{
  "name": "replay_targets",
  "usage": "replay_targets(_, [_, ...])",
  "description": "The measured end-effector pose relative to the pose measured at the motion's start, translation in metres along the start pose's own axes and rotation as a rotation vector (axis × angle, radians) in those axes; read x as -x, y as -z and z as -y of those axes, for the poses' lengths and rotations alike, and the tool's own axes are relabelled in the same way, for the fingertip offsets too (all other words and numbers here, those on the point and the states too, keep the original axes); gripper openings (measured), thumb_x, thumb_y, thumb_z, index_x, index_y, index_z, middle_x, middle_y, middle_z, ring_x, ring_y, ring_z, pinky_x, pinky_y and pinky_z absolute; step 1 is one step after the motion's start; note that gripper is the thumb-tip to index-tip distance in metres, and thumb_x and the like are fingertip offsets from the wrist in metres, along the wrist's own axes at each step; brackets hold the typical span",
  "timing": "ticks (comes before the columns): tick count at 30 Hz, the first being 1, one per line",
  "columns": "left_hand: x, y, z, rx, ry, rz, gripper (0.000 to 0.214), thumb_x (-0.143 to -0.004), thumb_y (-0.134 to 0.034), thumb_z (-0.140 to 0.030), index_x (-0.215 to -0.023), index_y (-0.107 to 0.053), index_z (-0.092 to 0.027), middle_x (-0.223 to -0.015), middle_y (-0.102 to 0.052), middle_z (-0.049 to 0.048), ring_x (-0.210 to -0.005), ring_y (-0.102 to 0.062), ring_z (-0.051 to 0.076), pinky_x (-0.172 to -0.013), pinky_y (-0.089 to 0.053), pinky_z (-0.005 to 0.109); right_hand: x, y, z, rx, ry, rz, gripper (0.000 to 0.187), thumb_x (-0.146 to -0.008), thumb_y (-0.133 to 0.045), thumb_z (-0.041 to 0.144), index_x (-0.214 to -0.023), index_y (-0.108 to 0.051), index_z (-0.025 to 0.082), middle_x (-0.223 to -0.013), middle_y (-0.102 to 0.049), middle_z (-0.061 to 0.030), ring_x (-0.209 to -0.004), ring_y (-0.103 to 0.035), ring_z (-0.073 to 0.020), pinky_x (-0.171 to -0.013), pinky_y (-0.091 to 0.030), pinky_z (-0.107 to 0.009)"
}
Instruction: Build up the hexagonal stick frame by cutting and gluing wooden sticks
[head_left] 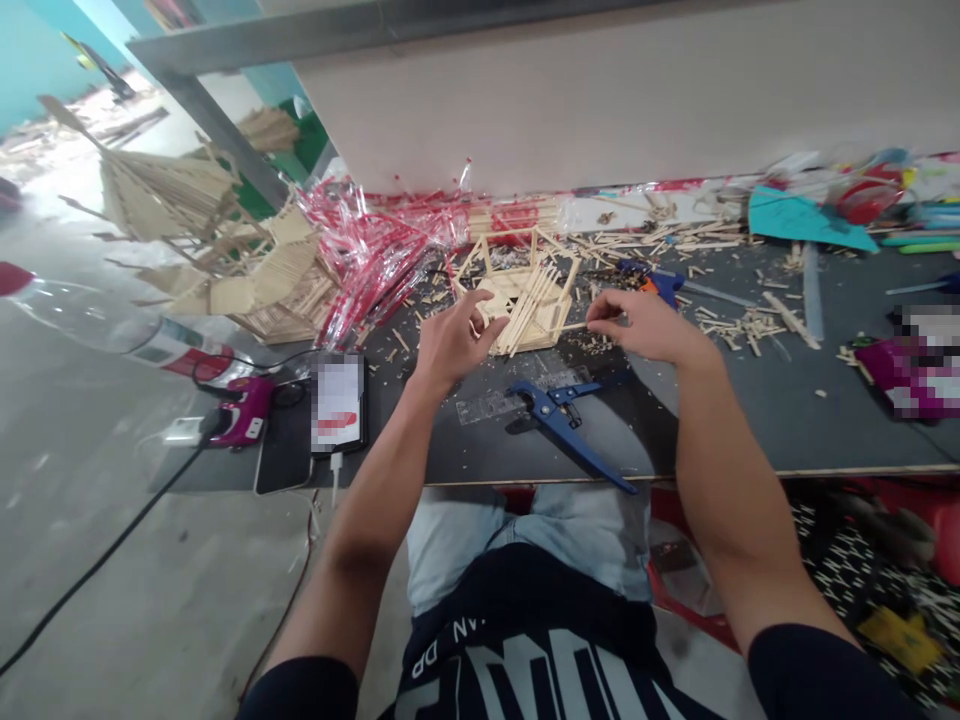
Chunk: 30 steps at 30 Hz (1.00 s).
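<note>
A small frame of pale wooden sticks (561,300) stands on the dark table, with several loose sticks (531,308) lying slanted across it. At its left side is my left hand (459,335), thumb and fingers apart with nothing between them. To the right of the frame, my right hand (634,318) pinches the end of a thin wooden stick (568,327) that points left toward the frame's front edge. Nearer to me lies a blue cutter (564,425), partly over a clear plastic ruler (487,407).
Red-and-clear plastic wrappers (390,240) heap behind on the left, beside a larger stick model (277,270). Phones (339,400), a purple power strip (247,410) and a bottle (112,325) are at left. A blue glue gun (660,283) and stick scraps (742,325) lie right.
</note>
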<state>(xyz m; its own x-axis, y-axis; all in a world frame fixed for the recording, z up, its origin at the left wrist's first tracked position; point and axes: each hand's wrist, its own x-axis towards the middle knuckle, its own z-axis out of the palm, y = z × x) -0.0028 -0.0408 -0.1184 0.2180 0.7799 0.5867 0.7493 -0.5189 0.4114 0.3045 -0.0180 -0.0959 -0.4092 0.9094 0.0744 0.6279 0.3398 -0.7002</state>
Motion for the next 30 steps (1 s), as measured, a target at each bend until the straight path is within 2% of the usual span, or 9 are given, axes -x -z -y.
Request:
replay_targets(3, [0.0,-0.002,-0.001,0.022,0.03,-0.006,0.024,-0.096,-0.068,-0.04,-0.115,-0.066,-0.025,-0.068,-0.07,-0.0026,-0.055,-0.058,0.013,-0.058,-0.043,0.029,0.0,-0.003,0.004,-0.054,0.033,-0.091,0.034,-0.084,-0.073,0.058,-0.081,-0.068,0.024,-0.082,-0.073,-0.0066,-0.078,-0.068,-0.0229,-0.081,-0.058,-0.042])
replay_targets(7, [-0.001,-0.004,-0.002,0.032,0.053,0.017,0.024,-0.098,-0.064,-0.041,-0.114,-0.067,-0.024,-0.065,-0.067,-0.0026,-0.054,-0.056,0.014,-0.057,-0.042,0.029,0.001,-0.006,0.007,-0.109,0.057,-0.17,0.028,-0.08,-0.077,0.053,-0.082,-0.073,0.025,-0.084,-0.076,-0.0058,-0.078,-0.07,-0.0235,-0.08,-0.061,-0.043])
replay_targets(14, [0.0,-0.003,-0.007,0.012,-0.027,-0.002,0.024,-0.101,-0.059,-0.042,-0.115,-0.068,-0.023,-0.062,-0.061,-0.0041,-0.056,-0.055,0.012,-0.059,-0.041,0.027,0.005,-0.012,0.016,-0.204,0.076,-0.249,0.022,-0.077,-0.077,0.044,-0.083,-0.075,0.023,-0.085,-0.076,-0.0058,-0.074,-0.069,-0.021,-0.073,-0.06,-0.04])
replay_targets(22, [0.003,0.001,-0.019,0.024,-0.169,0.093,0.03,-0.103,-0.061,-0.044,-0.122,-0.069,-0.022,-0.074,-0.072,-0.0005,-0.063,-0.065,0.013,-0.061,-0.044,0.026,0.003,-0.027,0.03,-0.176,0.184,-0.334,0.015,-0.081,-0.076,0.041,-0.081,-0.074,0.026,-0.09,-0.075,-0.0071,-0.081,-0.069,-0.0234,-0.074,-0.06,-0.042])
replay_targets(27, [0.003,0.0,-0.019,0.019,-0.185,0.069,0.026,-0.105,-0.056,-0.039,-0.113,-0.075,-0.023,-0.092,-0.081,0.0054,-0.077,-0.074,0.016,-0.067,-0.05,0.028,0.001,-0.036,0.039,-0.178,0.152,-0.367,0.019,-0.079,-0.076,0.046,-0.077,-0.071,0.027,-0.089,-0.075,-0.0069,-0.085,-0.069,-0.0247,-0.076,-0.06,-0.042])
replay_targets(30, [0.001,0.001,-0.016,0.049,-0.173,0.051,0.026,-0.105,-0.055,-0.037,-0.106,-0.077,-0.023,-0.095,-0.082,0.0059,-0.081,-0.075,0.016,-0.069,-0.052,0.027,-0.002,-0.04,0.038,-0.26,0.096,-0.362,0.026,-0.074,-0.078,0.051,-0.076,-0.07,0.026,-0.083,-0.074,-0.0057,-0.077,-0.067,-0.0232,-0.073,-0.059,-0.042])
